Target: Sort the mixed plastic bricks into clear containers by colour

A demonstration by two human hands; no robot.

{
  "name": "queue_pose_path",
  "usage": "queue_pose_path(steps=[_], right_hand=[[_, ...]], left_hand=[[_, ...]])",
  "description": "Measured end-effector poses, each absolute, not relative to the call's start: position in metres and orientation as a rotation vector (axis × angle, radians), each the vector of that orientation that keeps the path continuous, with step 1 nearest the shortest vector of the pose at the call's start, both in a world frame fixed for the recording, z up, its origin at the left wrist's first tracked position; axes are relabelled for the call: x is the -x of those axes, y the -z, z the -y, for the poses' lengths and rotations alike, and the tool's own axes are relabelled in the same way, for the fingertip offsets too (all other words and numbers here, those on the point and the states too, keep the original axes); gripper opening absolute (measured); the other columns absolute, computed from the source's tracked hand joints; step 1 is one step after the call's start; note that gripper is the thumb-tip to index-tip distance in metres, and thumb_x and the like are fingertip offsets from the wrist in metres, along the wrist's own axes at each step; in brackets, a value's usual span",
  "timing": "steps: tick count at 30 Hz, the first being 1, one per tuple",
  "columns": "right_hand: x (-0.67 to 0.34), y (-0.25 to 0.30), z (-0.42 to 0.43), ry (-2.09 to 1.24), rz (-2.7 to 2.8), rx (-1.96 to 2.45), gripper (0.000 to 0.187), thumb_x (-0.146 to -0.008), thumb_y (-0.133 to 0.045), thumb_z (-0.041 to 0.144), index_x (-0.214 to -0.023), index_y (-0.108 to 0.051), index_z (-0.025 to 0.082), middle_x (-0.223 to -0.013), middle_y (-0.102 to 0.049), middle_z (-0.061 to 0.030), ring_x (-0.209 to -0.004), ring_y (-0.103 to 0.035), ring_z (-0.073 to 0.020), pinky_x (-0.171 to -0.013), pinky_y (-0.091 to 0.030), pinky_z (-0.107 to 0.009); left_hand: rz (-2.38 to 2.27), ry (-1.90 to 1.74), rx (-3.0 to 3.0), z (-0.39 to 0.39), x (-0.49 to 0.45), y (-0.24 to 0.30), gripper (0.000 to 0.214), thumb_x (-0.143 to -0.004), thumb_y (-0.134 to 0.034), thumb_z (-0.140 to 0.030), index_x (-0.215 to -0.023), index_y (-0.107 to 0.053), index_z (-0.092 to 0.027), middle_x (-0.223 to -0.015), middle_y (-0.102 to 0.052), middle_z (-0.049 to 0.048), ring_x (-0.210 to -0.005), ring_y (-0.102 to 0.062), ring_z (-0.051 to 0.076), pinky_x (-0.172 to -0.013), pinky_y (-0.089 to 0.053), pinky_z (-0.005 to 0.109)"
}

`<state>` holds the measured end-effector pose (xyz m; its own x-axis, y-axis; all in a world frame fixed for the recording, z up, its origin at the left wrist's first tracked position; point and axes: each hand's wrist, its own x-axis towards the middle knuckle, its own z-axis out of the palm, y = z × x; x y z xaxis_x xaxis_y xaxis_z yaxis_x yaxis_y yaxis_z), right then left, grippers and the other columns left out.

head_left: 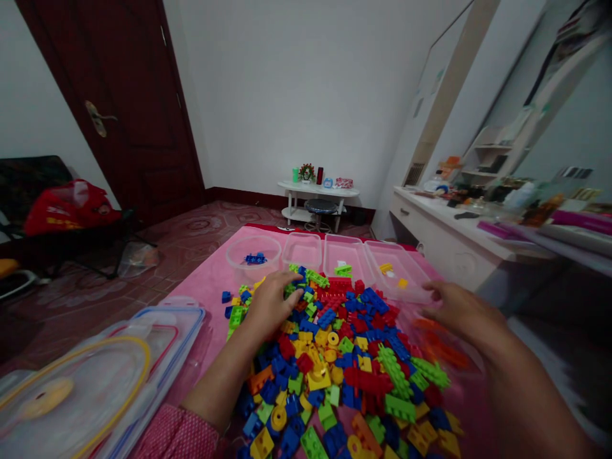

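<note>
I see small plastic building blocks (319,376) in red, blue, yellow, green and orange, a flat pink tabletop (215,274), a pink fabric sleeve (179,433) with pale specks, a dark red panelled door (129,95) and a round clear lid (90,376) rimmed yellow.

legible text, numbers or signs: none. red bag (76,207), on a dark chair (33,172) at left: yellow and pale printed marks, like lettering, too blurred to read. small blue object (327,182), on the white table (313,189) by the far wall: pale front, too small to read.
</note>
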<state>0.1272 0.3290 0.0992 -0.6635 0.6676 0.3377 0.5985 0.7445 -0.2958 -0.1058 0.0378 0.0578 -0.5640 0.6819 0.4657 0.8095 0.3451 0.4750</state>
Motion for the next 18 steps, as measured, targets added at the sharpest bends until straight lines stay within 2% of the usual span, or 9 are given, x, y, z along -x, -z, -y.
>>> queue_pose_path(steps=[2, 4, 6, 9, 12, 14, 16, 18], right_hand=[[-0.108, -0.101, -0.304, -0.219, 2.589, 1.003, 0.04, -0.07, -0.061, 0.041, -0.103, -0.065, 0.02, -0.092, -0.068, -0.0123, -0.074, -0.064, -0.0275, -0.062, -0.048, -0.039], [-0.087, -0.099, -0.276, -0.23, 2.61, 0.88, 0.043, -0.075, -0.056, 0.039, -0.113, -0.061, 0.02, -0.105, -0.065, -0.0125, -0.087, -0.064, -0.0277, -0.072, -0.05, -0.04], [-0.068, -0.089, -0.252, -0.244, 2.634, 0.631, 0.046, -0.077, -0.055, 0.034, -0.121, -0.055, 0.018, -0.121, -0.058, -0.0127, -0.106, -0.058, -0.0274, -0.088, -0.047, -0.041], [-0.049, -0.067, -0.229, -0.249, 2.697, 0.401, 0.059, -0.075, -0.057, 0.027, -0.132, -0.046, 0.014, -0.138, -0.044, -0.0138, -0.128, -0.039, -0.0265, -0.106, -0.033, -0.041], [-0.043, -0.054, -0.219, -0.285, 2.822, 0.363, 0.064, -0.073, -0.059, 0.02, -0.135, -0.044, 0.014, -0.142, -0.04, -0.0138, -0.131, -0.035, -0.0275, -0.108, -0.028, -0.044], [-0.044, -0.056, -0.213, -0.322, 2.882, 0.323, 0.06, -0.071, -0.058, 0.015, -0.13, -0.05, 0.014, -0.137, -0.046, -0.0127, -0.128, -0.038, -0.0271, -0.108, -0.029, -0.042], [-0.048, -0.063, -0.206, -0.391, 2.901, 0.263, 0.057, -0.069, -0.055, 0.011, -0.126, -0.054, 0.015, -0.131, -0.053, -0.0101, -0.123, -0.043, -0.025, -0.106, -0.031, -0.04], [-0.054, -0.073, -0.199, -0.489, 2.915, 0.184, 0.054, -0.068, -0.053, 0.009, -0.121, -0.058, 0.02, -0.126, -0.056, -0.0064, -0.12, -0.046, -0.0232, -0.105, -0.033, -0.039]], left_hand=[[2.423, 0.837, 1.443, -0.038, 0.101, -0.056, 0.052, -0.08, -0.057, -0.042, -0.128, -0.052, -0.024, -0.137, -0.047, 0.0099, -0.125, -0.044, 0.027, -0.104, -0.034, 0.044], [2.479, 0.674, 1.527, -0.039, 0.096, -0.053, 0.066, -0.077, -0.058, -0.051, -0.136, -0.041, -0.028, -0.147, -0.032, 0.0111, -0.132, -0.033, 0.032, -0.106, -0.028, 0.052], [2.531, 0.564, 1.586, -0.039, 0.092, -0.051, 0.068, -0.077, -0.055, -0.056, -0.137, -0.039, -0.029, -0.149, -0.029, 0.0115, -0.134, -0.03, 0.034, -0.106, -0.026, 0.056], [2.535, 0.514, 1.639, -0.039, 0.089, -0.054, 0.06, -0.078, -0.057, -0.051, -0.132, -0.047, -0.028, -0.147, -0.033, 0.0102, -0.131, -0.035, 0.032, -0.106, -0.029, 0.049], [2.494, 0.539, 1.686, -0.038, 0.089, -0.063, 0.044, -0.073, -0.065, -0.04, -0.115, -0.06, -0.027, -0.133, -0.051, 0.0069, -0.118, -0.049, 0.027, -0.1, -0.037, 0.04], [2.496, 0.533, 1.739, -0.038, 0.088, -0.069, 0.028, -0.071, -0.067, -0.033, -0.099, -0.066, -0.025, -0.109, -0.066, 0.0039, -0.103, -0.057, 0.024, -0.091, -0.042, 0.035], [2.534, 0.515, 1.782, -0.036, 0.088, -0.073, 0.015, -0.069, -0.067, -0.028, -0.083, -0.069, -0.024, -0.087, -0.069, 0.002, -0.089, -0.06, 0.022, -0.08, -0.044, 0.031], [2.595, 0.539, 1.818, -0.032, 0.088, -0.078, 0.009, -0.066, -0.069, -0.027, -0.074, -0.071, -0.024, -0.076, -0.069, 0.0011, -0.077, -0.061, 0.019, -0.07, -0.043, 0.027]])
